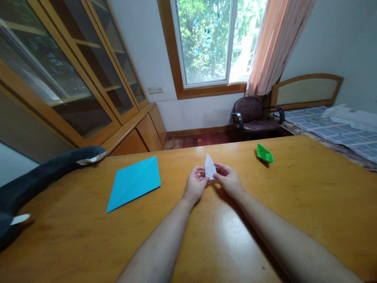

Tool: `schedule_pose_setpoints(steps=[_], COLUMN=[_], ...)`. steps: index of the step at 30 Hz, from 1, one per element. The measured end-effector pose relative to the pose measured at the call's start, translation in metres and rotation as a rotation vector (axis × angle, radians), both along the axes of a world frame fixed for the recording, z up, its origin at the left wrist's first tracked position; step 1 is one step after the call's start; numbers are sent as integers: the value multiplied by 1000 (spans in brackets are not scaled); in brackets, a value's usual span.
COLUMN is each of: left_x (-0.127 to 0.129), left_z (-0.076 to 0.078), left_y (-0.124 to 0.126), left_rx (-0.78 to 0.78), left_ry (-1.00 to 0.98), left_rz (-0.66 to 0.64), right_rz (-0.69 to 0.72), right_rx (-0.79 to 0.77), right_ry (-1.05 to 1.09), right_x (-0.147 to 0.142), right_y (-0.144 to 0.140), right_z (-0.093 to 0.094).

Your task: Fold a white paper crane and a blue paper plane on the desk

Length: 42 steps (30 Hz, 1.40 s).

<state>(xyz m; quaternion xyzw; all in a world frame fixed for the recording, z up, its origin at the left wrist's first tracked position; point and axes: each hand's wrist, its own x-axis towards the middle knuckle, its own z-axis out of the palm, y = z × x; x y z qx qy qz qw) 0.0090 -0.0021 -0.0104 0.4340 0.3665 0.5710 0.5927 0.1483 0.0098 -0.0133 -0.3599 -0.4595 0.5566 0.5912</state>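
The fingers of both hands meet on a small folded white paper (210,167), held just above the counter (224,236). The left hand (195,184) pinches its lower left edge between thumb and curled fingers; the right hand (228,179) pinches the lower right edge the same way. The two hands sit almost touching, with the paper between them.

The paper's long axis runs up and away from the fingers, tilted slightly to the left, ending in a point that rises clear above the fingertips. Only its lower part is covered by the thumbs, so both hands are equally near, each gripping at the base rather than the tip.

Outward from the fingers, to their left and a little nearer the person, a light blue sheet (134,181) lies flat on the counter, creased along a diagonal and well apart from the left hand. To the right of the fingers and farther off, a green paper boat (264,153) rests on the counter, apart from the right hand. At the far left edge of the counter lies a dark plush toy (44,175).
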Motion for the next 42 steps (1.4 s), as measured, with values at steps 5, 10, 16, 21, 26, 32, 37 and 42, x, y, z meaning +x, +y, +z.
schedule_pose_setpoints(steps=[5, 10, 16, 21, 26, 32, 37, 42], left_x=[0, 0, -1, -5, -7, -10, -13, -15], left_z=[-2, -2, 2, 0, 0, 4, 5, 7], left_y=[1, 2, -1, 1, 2, 1, 1, 1], left_rx=[30, 26, -8, -44, -11, 59, 121, 198], left_ry=[17, -1, 4, 82, 97, 141, 279, 378], left_rz=[42, 53, 13, 71, 71, 27, 40, 61], right_rz=[-17, 38, 88, 47, 34, 27, 31, 25], right_rx=[-19, -42, -52, -60, -28, -3, 6, 80], right_ry=[-31, -67, -153, -193, -185, -178, -245, -297], right_x=[2, 4, 7, 10, 10, 10, 12, 15], right_y=[0, -2, -3, 0, 1, -1, -1, -2], right_z=[-2, -1, 3, 1, 0, 3, 4, 6])
